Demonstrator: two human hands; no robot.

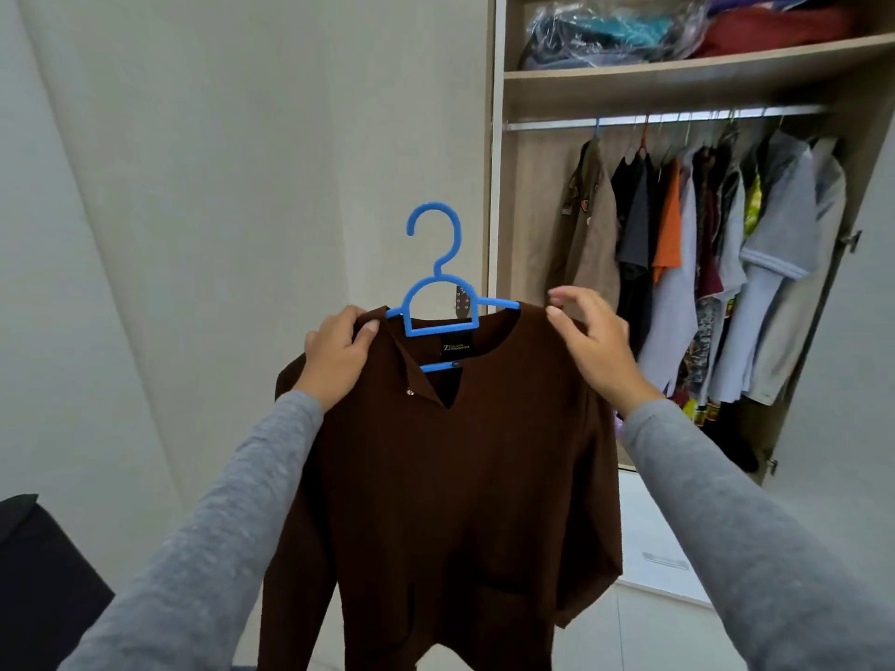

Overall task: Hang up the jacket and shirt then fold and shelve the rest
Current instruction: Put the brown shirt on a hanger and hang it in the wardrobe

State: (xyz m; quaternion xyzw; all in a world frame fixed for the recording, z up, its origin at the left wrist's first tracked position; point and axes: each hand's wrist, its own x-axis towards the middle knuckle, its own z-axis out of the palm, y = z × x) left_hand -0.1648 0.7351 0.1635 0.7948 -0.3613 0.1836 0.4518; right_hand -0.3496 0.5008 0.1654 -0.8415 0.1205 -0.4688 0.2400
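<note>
We hold the brown shirt [460, 452] dead centre, draped on the blue hanger [441, 330], with the wardrobe rail [557, 124] at two o'clock. Our left hand [339, 355] grips its nine-o'clock shoulder, fingers [334, 326] curled; our right hand [595, 346] touches the three-o'clock shoulder, fingers spread. The shirt looks soft, light and likely to slide, so we'd carry it by the hanger's hook.

One brown shirt [450, 477] on one blue hanger [438, 302] in the middle. Two grey sleeves [218, 525] below. At the right, one wardrobe [532, 186] with one rail [547, 124], one shelf [678, 72] and one plastic bag [615, 31]. The hanging clothes [702, 259] are too crowded to count.
</note>
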